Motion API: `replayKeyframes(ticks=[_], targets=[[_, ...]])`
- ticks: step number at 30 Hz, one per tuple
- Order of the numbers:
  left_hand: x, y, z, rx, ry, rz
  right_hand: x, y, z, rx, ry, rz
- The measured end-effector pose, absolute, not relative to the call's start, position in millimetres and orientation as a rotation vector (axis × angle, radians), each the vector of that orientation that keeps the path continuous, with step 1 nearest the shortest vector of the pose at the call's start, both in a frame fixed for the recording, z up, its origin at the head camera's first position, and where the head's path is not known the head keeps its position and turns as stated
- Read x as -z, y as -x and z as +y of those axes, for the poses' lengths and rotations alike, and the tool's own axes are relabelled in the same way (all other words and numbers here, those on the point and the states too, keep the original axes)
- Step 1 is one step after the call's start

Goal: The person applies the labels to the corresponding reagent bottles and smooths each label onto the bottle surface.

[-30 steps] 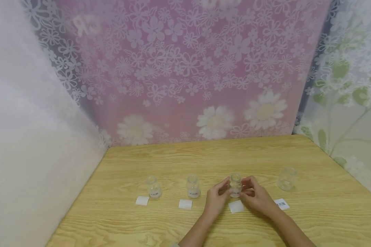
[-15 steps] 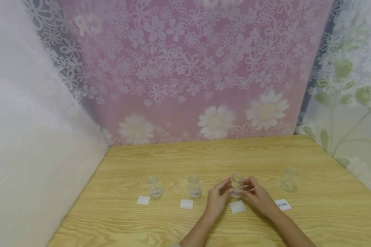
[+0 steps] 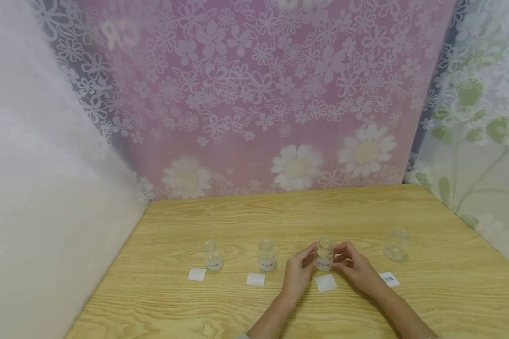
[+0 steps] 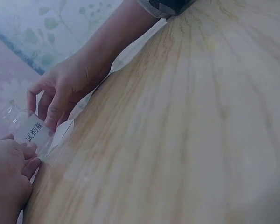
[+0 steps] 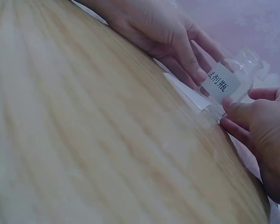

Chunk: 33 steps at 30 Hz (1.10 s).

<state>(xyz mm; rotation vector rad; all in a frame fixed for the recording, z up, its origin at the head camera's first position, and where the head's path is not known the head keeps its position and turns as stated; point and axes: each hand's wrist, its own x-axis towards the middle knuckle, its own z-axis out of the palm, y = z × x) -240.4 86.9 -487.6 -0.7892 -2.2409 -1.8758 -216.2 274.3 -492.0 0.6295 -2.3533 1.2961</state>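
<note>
Bottle (image 3: 324, 254) between both hands' fingertips

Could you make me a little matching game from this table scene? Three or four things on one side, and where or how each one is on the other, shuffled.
Things:
1. labelled bottle
2. bare bottle
3. printed slip
4. blank slip

Places or states:
A. far left of the row, lying flat on the table
B. held between left hand and right hand
C. far right, standing alone, no label
D. beside the right wrist, dark print showing

Pairs: 1-B, 2-C, 3-D, 4-A
</note>
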Motion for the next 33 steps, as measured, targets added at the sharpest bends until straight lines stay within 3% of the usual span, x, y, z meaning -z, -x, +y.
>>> replayKeyframes(ticks=[14,24,29,33], targets=[[492,240,88,1.856,0.781,-2.259,491,213,270,-1.374,-0.639,-2.351],[490,240,91,1.876,0.672,-2.3,468,203,273,-1.291,-0.46,-2.414],[476,239,92,1.863,0.614,-2.242,446,196,294,-1.157,-0.44,-2.284],[449,232,97,1.819,0.727,-2.116,429,186,318,-1.109,-0.394,-2.107]])
